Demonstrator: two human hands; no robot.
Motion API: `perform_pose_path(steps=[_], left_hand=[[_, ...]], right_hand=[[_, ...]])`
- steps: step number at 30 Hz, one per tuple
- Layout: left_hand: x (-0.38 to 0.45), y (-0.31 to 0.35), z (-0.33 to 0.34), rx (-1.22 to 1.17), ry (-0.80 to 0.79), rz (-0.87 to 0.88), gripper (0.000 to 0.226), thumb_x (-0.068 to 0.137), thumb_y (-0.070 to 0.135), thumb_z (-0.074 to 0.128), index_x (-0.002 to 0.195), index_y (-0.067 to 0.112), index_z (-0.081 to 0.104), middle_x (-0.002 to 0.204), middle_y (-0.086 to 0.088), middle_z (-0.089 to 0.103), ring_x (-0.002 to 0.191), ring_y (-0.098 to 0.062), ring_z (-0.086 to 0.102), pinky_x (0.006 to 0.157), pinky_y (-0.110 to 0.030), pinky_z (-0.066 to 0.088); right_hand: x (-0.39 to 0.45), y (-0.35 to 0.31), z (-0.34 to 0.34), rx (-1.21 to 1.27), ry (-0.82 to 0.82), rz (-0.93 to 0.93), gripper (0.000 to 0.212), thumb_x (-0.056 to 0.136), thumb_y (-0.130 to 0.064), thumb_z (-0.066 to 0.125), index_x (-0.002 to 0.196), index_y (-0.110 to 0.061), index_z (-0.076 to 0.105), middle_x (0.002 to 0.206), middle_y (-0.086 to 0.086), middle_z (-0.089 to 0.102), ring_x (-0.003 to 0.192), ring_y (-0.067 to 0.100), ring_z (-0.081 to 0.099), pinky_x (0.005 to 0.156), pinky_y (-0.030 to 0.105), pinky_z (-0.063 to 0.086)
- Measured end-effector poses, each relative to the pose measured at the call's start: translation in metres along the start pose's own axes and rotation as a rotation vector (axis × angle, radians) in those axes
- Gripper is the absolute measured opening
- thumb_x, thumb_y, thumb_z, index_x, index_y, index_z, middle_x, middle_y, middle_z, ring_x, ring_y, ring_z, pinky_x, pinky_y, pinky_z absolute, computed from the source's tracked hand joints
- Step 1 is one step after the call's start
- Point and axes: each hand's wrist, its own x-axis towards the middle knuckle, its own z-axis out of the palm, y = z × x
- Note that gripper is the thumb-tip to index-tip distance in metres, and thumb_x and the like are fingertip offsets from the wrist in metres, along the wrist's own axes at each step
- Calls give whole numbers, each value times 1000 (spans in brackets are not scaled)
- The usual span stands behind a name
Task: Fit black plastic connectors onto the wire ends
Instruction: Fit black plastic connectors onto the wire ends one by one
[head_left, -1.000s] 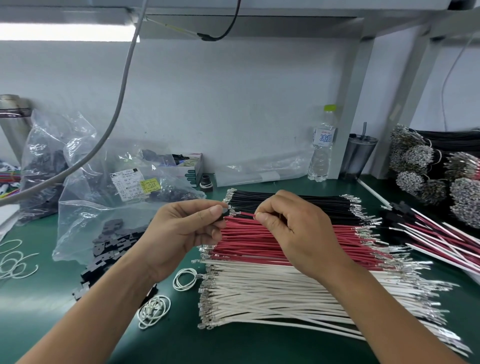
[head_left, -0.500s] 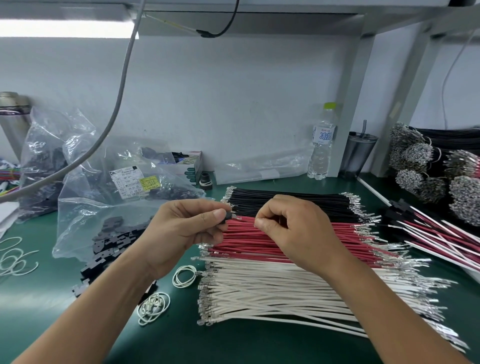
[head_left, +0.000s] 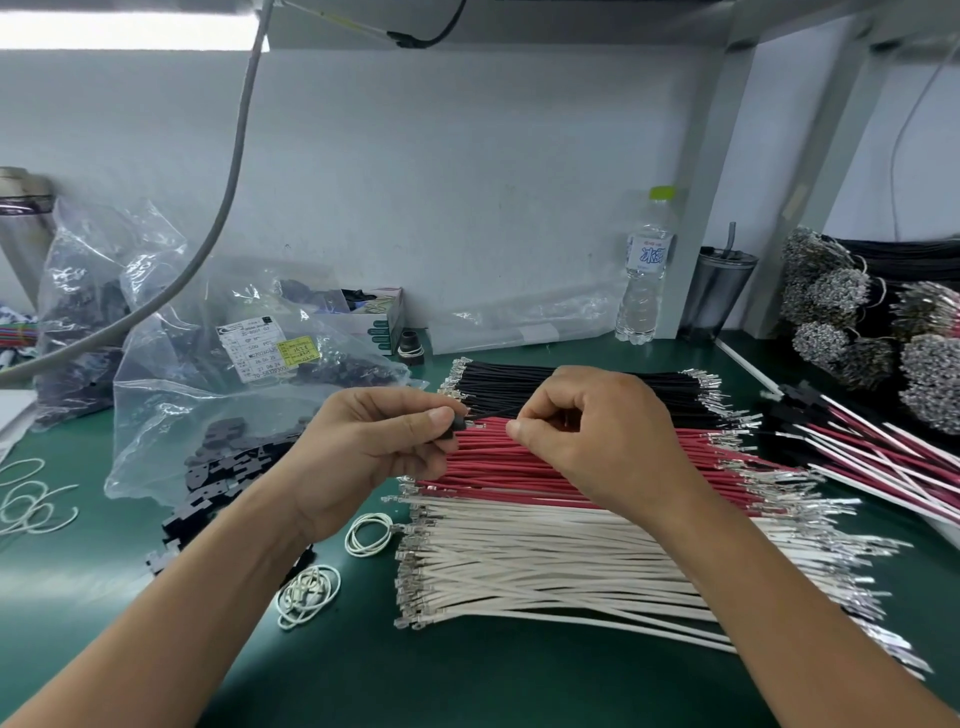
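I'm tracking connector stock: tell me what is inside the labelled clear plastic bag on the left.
The clear plastic bag holds black plastic connectors, piled near its lower end, with more spilling out onto the green mat. Glare, creases and the label hide the rest of its contents.

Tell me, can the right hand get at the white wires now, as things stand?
Probably not at once: the right hand pinches a black wire that the left hand feeds into a connector. The white wires lie uncovered just below it, so the way is free.
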Motion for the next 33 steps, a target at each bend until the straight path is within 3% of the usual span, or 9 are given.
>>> perform_pose_path(steps=[10, 12, 15, 18, 20, 24, 29, 33], left_hand=[[2, -6, 5, -11, 22, 17, 35, 70, 21, 80, 98, 1, 80, 79, -18, 71, 64, -23, 65, 60, -26, 57], [1, -7, 8, 87, 44, 56, 36, 71, 26, 82, 102, 7, 81, 83, -14, 74, 67, -23, 68, 63, -26, 58], [1, -8, 9, 405, 85, 260, 39, 69, 28, 85, 107, 24, 81, 93, 0, 78, 82, -13, 74, 76, -24, 61], [2, -8, 7, 577, 112, 327, 26, 72, 34, 81, 99, 33, 82, 82, 1, 77, 71, -14, 73, 72, -28, 62], [0, -8, 6, 546, 105, 245, 25, 71, 39, 80, 96, 35, 82, 76, -3, 77, 66, -19, 75, 70, -35, 63], [0, -8, 4, 399, 52, 187, 32, 68, 40, 84, 97, 26, 83, 77, -8, 78, 64, -20, 75, 66, -22, 58], [-1, -7, 3, 389, 6, 189, 25, 74, 32, 83, 98, 23, 83, 76, -9, 78, 65, -20, 74, 66, -24, 59], [2, -9, 3, 420, 4, 189, 22, 77, 33, 81, 96, 23, 83, 76, -10, 77, 63, -20, 72, 66, -29, 60]], right_hand=[[-3, -2, 12, 95, -37, -51, 17, 89, -35, 72, 74, -30, 66, 76, -13, 64, 73, 7, 59, 71, 40, 52], [-2, -1, 14, 23, -41, -45, 17, 92, -41, 67, 77, -33, 65, 81, -14, 63, 77, 5, 59, 72, 39, 51], [1, 4, 14, 28, -42, 1, 19, 93, -45, 65, 79, -31, 66, 81, -15, 65, 78, 4, 60, 73, 39, 51], [0, 6, 16, 94, -54, 11, 18, 91, -42, 68, 79, -29, 68, 80, -13, 66, 79, 5, 62, 74, 41, 52], [-2, 6, 16, 96, -56, -15, 15, 90, -40, 71, 78, -30, 70, 80, -14, 65, 79, 5, 62, 75, 41, 52], [-2, 3, 18, 125, -35, -87, 14, 90, -31, 73, 79, -24, 70, 78, -10, 63, 76, 8, 61, 72, 40, 51], [-6, 0, 21, 112, -30, -116, 16, 91, -33, 72, 79, -23, 70, 77, -12, 61, 76, 7, 59, 69, 34, 49], [-4, 1, 10, -147, 31, -176, 14, 91, -44, 68, 82, -33, 69, 80, -18, 59, 78, 3, 55, 63, 24, 42]])
